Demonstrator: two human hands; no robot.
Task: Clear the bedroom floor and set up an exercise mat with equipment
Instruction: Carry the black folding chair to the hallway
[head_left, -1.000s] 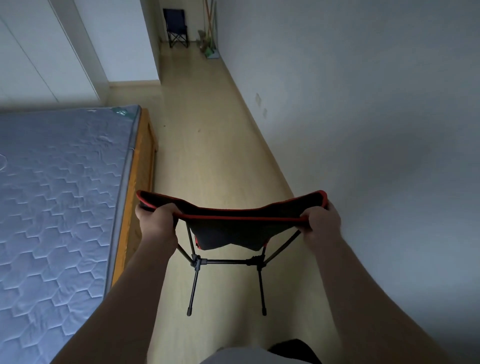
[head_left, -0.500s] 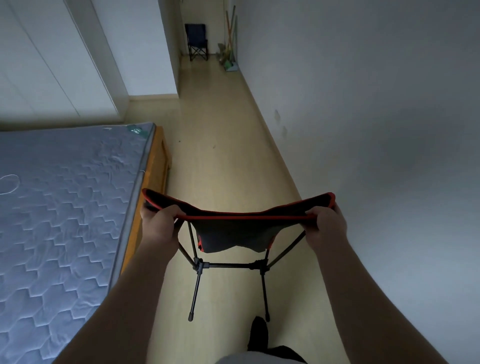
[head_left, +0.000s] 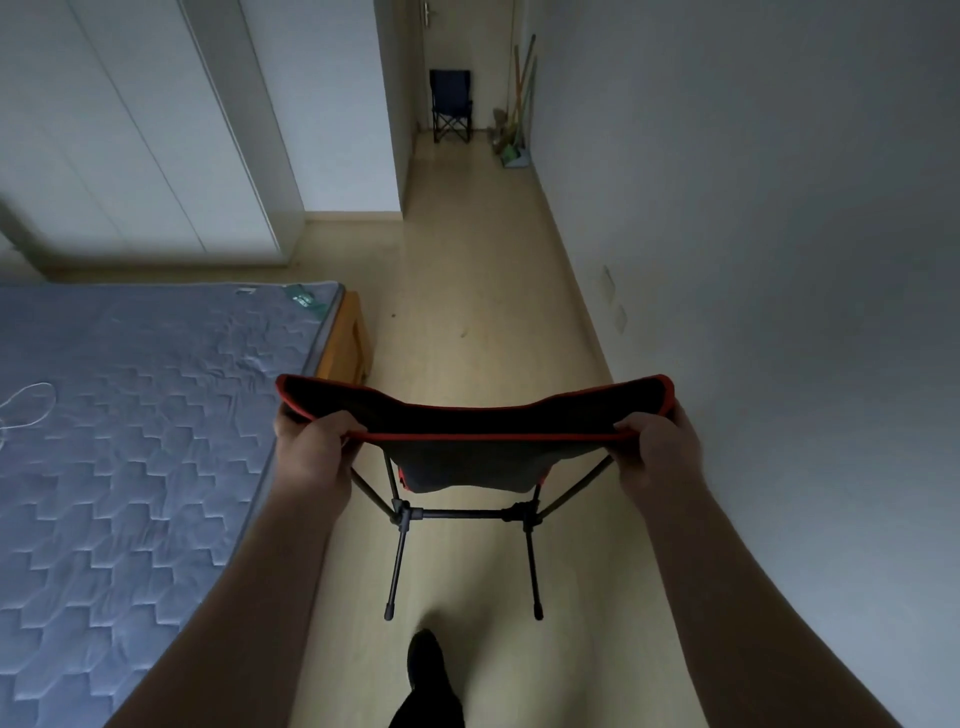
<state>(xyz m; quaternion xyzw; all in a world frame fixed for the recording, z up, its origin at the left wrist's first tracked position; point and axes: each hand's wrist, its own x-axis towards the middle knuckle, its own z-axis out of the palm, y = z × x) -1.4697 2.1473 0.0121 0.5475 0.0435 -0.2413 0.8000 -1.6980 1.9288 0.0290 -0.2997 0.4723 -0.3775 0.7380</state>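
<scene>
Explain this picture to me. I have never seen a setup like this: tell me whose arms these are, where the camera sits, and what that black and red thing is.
There is no machine here. A person wears a wide-angle camera on their head, so this one view looks forward and down along their own bare arms.

The left hand and the right hand each grip a top corner of a small camp chair, which has black fabric with red trim on thin dark legs. It appears to be lifted just off the pale wooden floor.

A bare quilted mattress lies to the left and a plain wall stands to the right. The person's dark shoe shows below the chair.

At the far end of the passage stand a blue folding chair and some brooms leaning on the wall.
</scene>
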